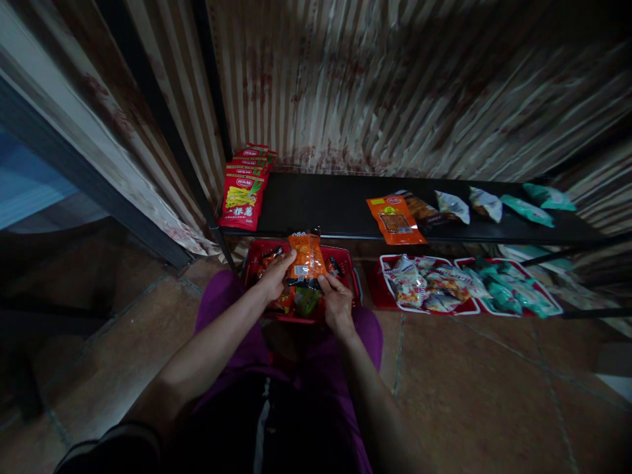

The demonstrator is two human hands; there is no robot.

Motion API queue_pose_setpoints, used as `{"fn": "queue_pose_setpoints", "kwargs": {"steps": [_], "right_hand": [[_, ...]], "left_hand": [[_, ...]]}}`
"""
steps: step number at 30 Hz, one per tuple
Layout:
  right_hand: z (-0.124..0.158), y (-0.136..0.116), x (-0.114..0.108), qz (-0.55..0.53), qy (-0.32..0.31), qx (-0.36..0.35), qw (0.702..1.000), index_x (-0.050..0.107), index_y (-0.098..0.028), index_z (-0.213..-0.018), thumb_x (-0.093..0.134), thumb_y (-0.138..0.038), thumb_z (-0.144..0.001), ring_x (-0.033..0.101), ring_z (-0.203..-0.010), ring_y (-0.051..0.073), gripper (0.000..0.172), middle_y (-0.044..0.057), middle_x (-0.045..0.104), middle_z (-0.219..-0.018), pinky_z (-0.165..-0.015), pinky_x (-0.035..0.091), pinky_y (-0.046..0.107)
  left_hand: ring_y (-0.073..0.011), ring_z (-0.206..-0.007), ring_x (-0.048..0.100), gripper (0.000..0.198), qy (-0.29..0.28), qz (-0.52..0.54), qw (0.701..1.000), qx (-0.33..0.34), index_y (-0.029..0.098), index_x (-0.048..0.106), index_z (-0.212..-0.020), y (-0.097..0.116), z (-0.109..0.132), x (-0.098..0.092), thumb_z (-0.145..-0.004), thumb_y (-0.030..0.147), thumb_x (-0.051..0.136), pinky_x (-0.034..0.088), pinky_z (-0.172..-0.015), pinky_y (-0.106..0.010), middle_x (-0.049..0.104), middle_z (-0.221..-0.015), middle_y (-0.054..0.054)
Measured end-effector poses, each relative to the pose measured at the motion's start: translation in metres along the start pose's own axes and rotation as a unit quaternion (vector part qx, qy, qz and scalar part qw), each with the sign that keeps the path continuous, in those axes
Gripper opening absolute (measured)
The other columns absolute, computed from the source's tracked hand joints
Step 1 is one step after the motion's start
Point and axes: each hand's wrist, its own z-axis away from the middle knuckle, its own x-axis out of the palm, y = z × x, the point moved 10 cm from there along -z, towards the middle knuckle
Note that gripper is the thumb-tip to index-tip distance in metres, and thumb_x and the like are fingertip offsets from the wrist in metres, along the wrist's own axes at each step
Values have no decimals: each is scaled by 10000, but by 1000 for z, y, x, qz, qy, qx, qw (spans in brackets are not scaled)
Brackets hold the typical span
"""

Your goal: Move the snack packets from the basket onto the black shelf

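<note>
Print on orange packet (307,257) too small, blurred

Orange packet (307,258), shown held upright and slightly tilted over the red basket (295,319), near the middle of the scene. A flat, sealed pouch of glossy orange film is seen, with pale lettering along its top edge, a small white label on its lower left part and a dark band across its bottom. Its left edge is clasped by the left grip (274,276); its lower right corner is pinched by the right grip (337,304). The packet is lifted clear of the other packets lying in the basket, its printed face turned towards the viewer.
</note>
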Motion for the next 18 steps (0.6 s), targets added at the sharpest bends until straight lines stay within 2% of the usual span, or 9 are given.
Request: {"fn": "queue_pose_setpoints", "kwargs": {"steps": [3, 6, 8, 10, 12, 15, 16, 18], "right_hand": [[-2, 7, -5, -6, 31, 7, 999, 736, -191, -951, 767, -431, -581, 625, -602, 160, 442, 20, 738, -802, -550, 510, 298], [-4, 4, -7, 29, 27, -36, 999, 730, -177, -973, 727, -429, -633, 663, -759, 202, 423, 58, 743, -910, -683, 537, 343], [-4, -7, -4, 109, 7, -86, 990, 706, -168, -1051, 683, -433, -683, 664, -908, 241, 454, 91, 726, -1026, -823, 522, 402], [-1, -26, 5, 239, -22, -163, 957, 617, -171, -1218, 633, -414, -741, 619, -1069, 273, 536, 121, 661, -1195, -952, 457, 468], [8, -48, 21, 363, -45, -253, 896, 486, -200, -1358, 577, -368, -802, 520, -1227, 283, 588, 127, 532, -1371, -1046, 365, 512], [21, -68, 48, 450, -81, -346, 819, 446, -219, -1388, 468, -298, -879, 364, -1364, 259, 515, 98, 393, -1485, -1116, 280, 498], [24, -69, 56, 457, -99, -359, 807, 449, -217, -1386, 427, -282, -899, 346, -1375, 245, 492, 91, 383, -1493, -1122, 279, 480], [25, -66, 68, 454, -133, -357, 806, 427, -199, -1402, 380, -285, -920, 343, -1379, 231, 492, 100, 377, -1495, -1122, 293, 457]], "left_hand": [[-162, -783, 644, 388, -35, -15, 999, -12, 177, 636, -973, -7, 8, 3, -641, 278, 809, 515, -811, -364, 686, -896, -50], [-167, -819, 646, 462, -10, -40, 999, 9, 187, 635, -1048, -11, 6, -8, -616, 171, 798, 500, -850, -364, 687, -916, -44], [-174, -834, 647, 487, 21, -66, 997, 27, 181, 636, -1081, -13, 2, -16, -618, 130, 778, 485, -875, -359, 690, -909, -47], [-184, -871, 646, 503, 56, -86, 993, 53, 174, 625, -1121, -12, -1, -23, -639, 101, 747, 471, -902, -351, 695, -928, -57], [-193, -928, 642, 529, 77, -97, 989, 76, 183, 592, -1186, -11, -2, -25, -677, 94, 707, 462, -924, -351, 697, -978, -66], [-205, -1002, 631, 534, 71, -109, 986, 104, 206, 556, -1237, -9, -2, -20, -723, 107, 659, 451, -955, -374, 694, -1047, -72], [-207, -1014, 629, 518, 62, -115, 985, 116, 209, 562, -1229, -7, -2, -18, -728, 110, 652, 444, -969, -383, 693, -1061, -71], [-213, -1059, 616, 492, 40, -117, 982, 140, 214, 589, -1197, -3, -2, -13, -721, 103, 648, 418, -1008, -394, 684, -1113, -65]]}}
